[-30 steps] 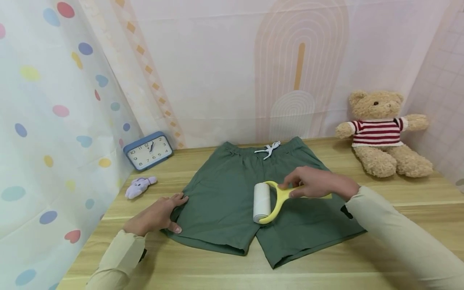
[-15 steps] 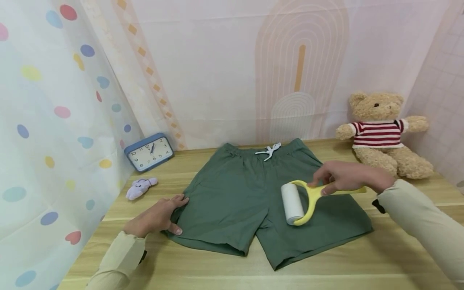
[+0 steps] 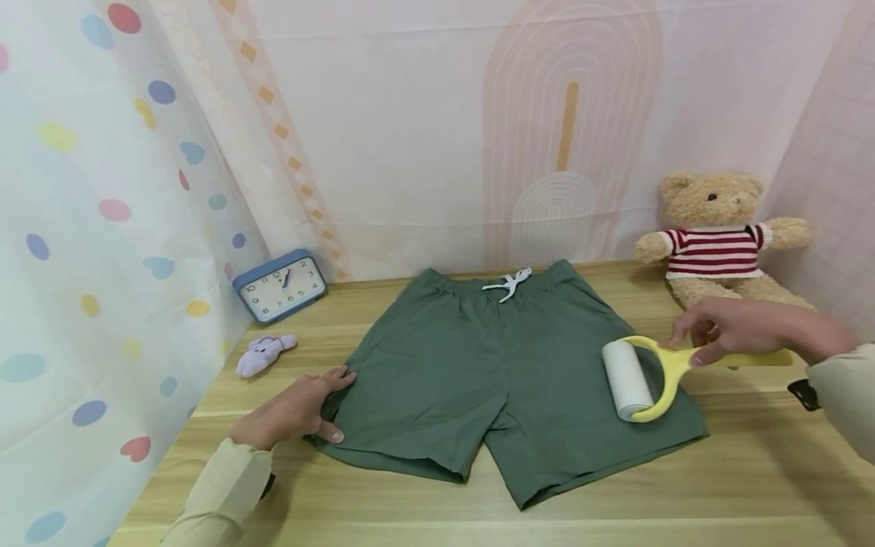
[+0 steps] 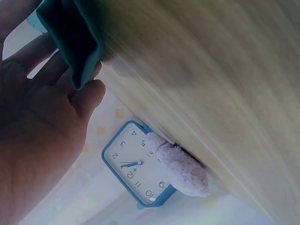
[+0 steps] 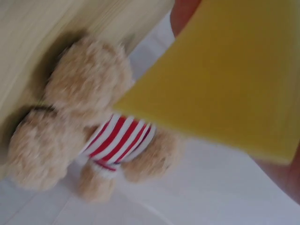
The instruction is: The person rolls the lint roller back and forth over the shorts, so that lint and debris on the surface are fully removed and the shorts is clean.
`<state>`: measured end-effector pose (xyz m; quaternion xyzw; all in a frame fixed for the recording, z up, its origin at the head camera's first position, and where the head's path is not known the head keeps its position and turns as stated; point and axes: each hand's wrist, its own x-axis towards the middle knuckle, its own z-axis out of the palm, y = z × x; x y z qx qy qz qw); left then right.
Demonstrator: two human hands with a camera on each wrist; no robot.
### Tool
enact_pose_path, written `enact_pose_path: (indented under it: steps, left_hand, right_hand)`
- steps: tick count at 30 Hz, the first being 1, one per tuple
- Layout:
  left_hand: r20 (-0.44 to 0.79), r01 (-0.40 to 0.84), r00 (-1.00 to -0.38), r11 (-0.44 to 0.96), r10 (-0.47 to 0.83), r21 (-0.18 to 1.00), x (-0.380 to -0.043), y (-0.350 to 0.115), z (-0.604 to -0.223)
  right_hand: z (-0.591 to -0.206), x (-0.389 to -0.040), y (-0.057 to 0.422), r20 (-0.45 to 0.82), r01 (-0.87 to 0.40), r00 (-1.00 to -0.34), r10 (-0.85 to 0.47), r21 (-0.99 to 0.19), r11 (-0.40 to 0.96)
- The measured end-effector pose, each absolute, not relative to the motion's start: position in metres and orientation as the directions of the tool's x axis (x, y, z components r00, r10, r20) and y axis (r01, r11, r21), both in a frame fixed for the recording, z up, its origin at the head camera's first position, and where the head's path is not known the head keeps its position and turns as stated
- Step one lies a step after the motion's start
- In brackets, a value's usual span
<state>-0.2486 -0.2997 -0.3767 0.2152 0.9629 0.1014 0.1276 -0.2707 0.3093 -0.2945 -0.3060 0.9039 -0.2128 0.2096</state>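
Note:
Dark green shorts (image 3: pixel 437 365) with a white drawstring bow (image 3: pixel 508 285) lie spread on the wooden table. My right hand (image 3: pixel 741 328) grips the yellow handle of a lint roller (image 3: pixel 627 381), whose white roll sits over the right leg near its outer edge. In the right wrist view the handle (image 5: pixel 225 84) fills the upper right. At the outer edge of the left leg, my left hand (image 3: pixel 301 406) rests with fingers and thumb spread on the cloth. The left wrist view shows those fairly straight fingers beside the folded green hem (image 4: pixel 77 44).
A blue clock (image 3: pixel 280 286) stands at the back left, with a small lilac plush toy (image 3: pixel 265 355) in front of it. A teddy bear (image 3: pixel 714 251) in a striped shirt sits at the back right, close behind my right hand. Patterned curtains enclose the table.
My right hand has drawn the lint roller rightward, from the middle of the shorts to the right leg's outer part. My left hand has stayed in place.

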Motion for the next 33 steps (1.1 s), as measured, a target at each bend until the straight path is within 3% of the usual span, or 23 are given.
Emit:
enact_pose_path:
  steps: [13,23,33]
  left_hand:
    - [-0.202,0.379,-0.876,0.884,0.438,0.274,-0.248,-0.301,-0.376]
    - [-0.206,0.379,-0.875,0.884,0.439,0.274,-0.247,-0.301,-0.374]
    - [-0.208,0.374,-0.876,0.885,0.436,0.278,-0.247,-0.303,-0.375]
  right_hand:
    - [-0.303,-0.257,0.339,-0.148,-0.512,-0.747,-0.648,-0.494,0.703]
    - [-0.298,-0.251,0.342,-0.153,-0.510,-0.767,-0.623,-0.443,0.737]
    - [-0.281,-0.238,0.325,-0.018,-0.594,-0.794,-0.608,-0.188,0.782]
